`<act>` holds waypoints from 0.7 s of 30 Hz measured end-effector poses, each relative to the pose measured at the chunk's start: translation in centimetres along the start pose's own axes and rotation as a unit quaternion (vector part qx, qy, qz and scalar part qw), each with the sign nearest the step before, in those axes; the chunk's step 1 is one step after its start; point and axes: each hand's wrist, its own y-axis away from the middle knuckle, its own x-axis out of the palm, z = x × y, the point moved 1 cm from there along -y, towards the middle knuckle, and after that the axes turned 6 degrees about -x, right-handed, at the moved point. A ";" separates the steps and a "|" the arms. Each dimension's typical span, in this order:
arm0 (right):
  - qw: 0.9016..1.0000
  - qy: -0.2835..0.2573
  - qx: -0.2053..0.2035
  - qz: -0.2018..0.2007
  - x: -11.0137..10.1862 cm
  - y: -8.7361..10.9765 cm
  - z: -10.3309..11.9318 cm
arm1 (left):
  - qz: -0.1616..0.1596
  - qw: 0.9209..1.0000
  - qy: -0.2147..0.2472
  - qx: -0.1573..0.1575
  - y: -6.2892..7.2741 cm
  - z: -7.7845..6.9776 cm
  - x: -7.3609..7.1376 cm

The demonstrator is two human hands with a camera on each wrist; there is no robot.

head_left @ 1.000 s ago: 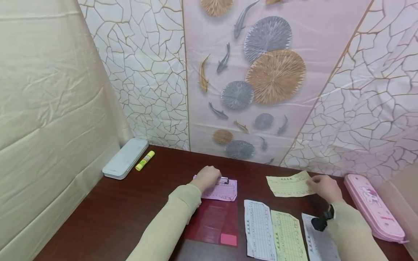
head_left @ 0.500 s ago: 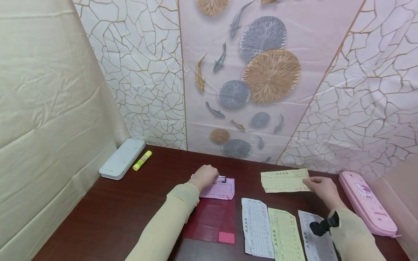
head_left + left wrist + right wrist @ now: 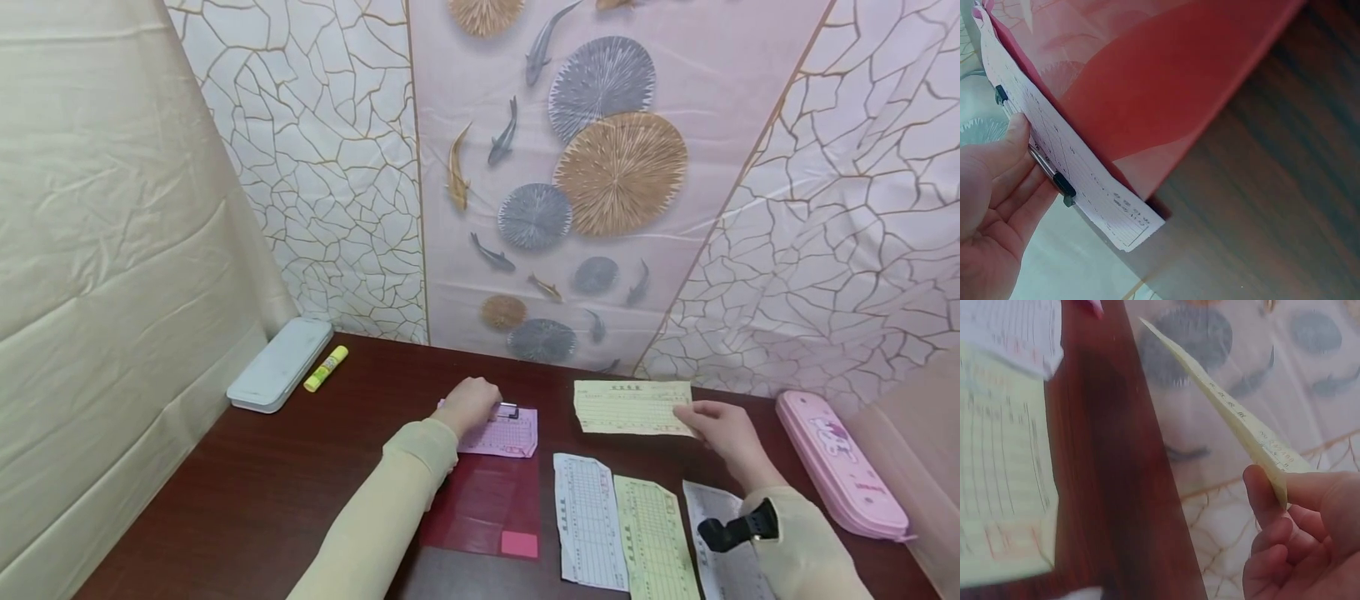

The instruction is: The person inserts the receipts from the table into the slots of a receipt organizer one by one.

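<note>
My left hand (image 3: 471,404) is at the top of a translucent red clipboard (image 3: 480,504) lying on the table. In the left wrist view, its thumb presses the metal clip (image 3: 1047,165) with the fingers curled behind. A pink printed slip (image 3: 498,437) lies across the board's top edge, under the clip. To the right, my right hand (image 3: 723,429) pinches a pale yellow printed slip (image 3: 630,407) by its right end between thumb and forefinger. The right wrist view shows this slip (image 3: 1235,425) nearly edge-on, raised off the table.
A white slip (image 3: 588,521), a yellow-green slip (image 3: 656,537) and another white slip (image 3: 712,533), partly under the right forearm, lie right of the clipboard. A pink pencil case (image 3: 840,462) stands far right. At back left are a pale case (image 3: 281,364) and a yellow glue stick (image 3: 326,369).
My right hand has carried the yellow slip leftward and slightly up, and the slip has straightened to face the head view. My left hand stays at the clip.
</note>
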 end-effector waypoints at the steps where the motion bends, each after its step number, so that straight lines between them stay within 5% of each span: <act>1: 1.000 -0.004 0.001 0.005 0.3 0.1 0.3 | -0.002 1.000 0.000 0.001 0.0 0.0 0.0; 21: 0.996 -0.073 0.019 0.044 5.6 1.9 4.2 | -0.004 1.000 0.001 -0.002 -0.1 0.0 0.2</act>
